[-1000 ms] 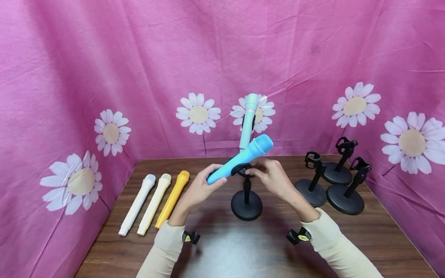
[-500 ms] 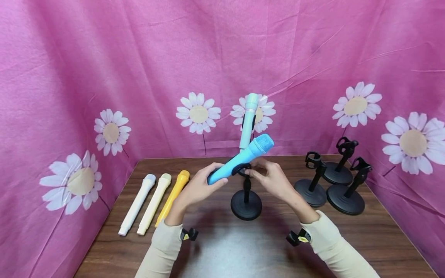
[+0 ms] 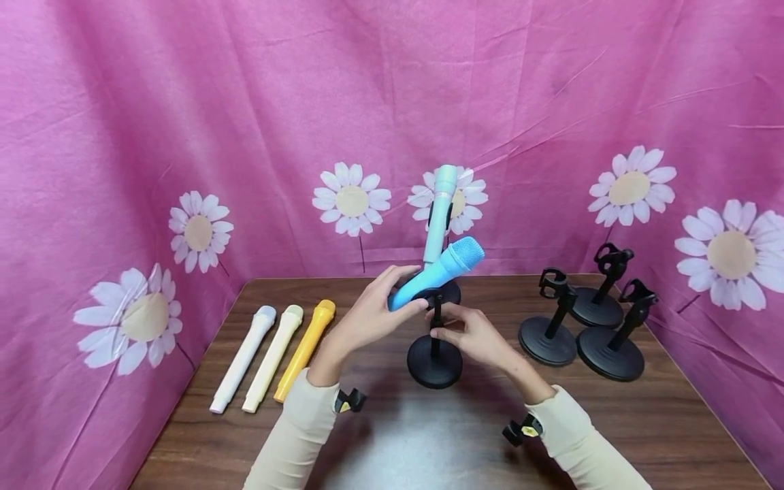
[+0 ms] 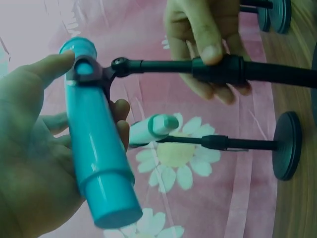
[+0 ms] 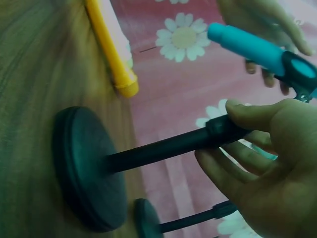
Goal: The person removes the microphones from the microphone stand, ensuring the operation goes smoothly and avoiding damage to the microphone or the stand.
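Note:
A blue microphone lies slanted in the clip of a black desk stand, its mesh head up to the right. My left hand holds the microphone near the clip; in the left wrist view the thumb rests by the clip ring and the fingers lie behind the body. Lower down, my right hand grips the stand's upright, with the thumb on the thicker collar in the right wrist view. The stand's round base is on the table.
Behind stands a mint-green microphone in another black stand. White, cream and yellow microphones lie at the left of the wooden table. Three black stands without microphones are grouped at the right. A pink flowered curtain surrounds the table.
My right hand has moved down from the clip to the stand's upright. My left hand has slid up and right along the blue microphone towards the clip.

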Tool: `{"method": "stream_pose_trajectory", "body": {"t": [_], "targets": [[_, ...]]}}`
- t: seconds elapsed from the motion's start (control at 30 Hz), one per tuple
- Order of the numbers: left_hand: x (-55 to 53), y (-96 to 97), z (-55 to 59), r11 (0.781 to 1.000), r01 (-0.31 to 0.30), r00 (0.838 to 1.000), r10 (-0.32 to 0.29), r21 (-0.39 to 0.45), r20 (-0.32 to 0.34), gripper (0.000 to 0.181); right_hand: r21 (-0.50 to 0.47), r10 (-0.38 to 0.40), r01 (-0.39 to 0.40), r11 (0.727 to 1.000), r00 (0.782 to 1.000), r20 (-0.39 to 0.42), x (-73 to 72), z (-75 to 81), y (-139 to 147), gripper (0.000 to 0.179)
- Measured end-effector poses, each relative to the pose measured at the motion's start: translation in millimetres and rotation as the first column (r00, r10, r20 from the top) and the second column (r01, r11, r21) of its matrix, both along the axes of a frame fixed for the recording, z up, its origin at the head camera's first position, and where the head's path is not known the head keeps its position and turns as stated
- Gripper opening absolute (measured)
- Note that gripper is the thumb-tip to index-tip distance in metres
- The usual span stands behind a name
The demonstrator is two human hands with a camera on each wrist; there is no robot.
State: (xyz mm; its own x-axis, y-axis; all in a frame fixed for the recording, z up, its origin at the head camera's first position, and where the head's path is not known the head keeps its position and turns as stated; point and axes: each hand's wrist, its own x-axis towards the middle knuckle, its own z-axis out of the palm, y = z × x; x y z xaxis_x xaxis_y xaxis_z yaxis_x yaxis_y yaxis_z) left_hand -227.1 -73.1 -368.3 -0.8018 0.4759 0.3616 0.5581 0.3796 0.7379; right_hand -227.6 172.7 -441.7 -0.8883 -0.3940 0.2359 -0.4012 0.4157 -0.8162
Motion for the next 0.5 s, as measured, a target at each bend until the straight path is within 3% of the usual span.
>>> {"method": "stream_pose_trajectory", "body": {"t": [0.27, 0.5], "targets": [[-4.1, 9.1, -0.6, 1.000, -0.028, 0.999, 0.028, -0.003, -0.044, 0.055, -0.026, -0.020, 0.019, 0.999, 0.999, -0.027, 3.6, -7.4, -2.2, 0.017], [-8.7, 10.4, -4.1, 1.000, 0.002, 0.995, -0.002, 0.000, -0.097, 0.042, -0.034, -0.037, 0.034, 0.999, 0.995, -0.091, 5.0, -8.9, -0.9, 0.019]]}}
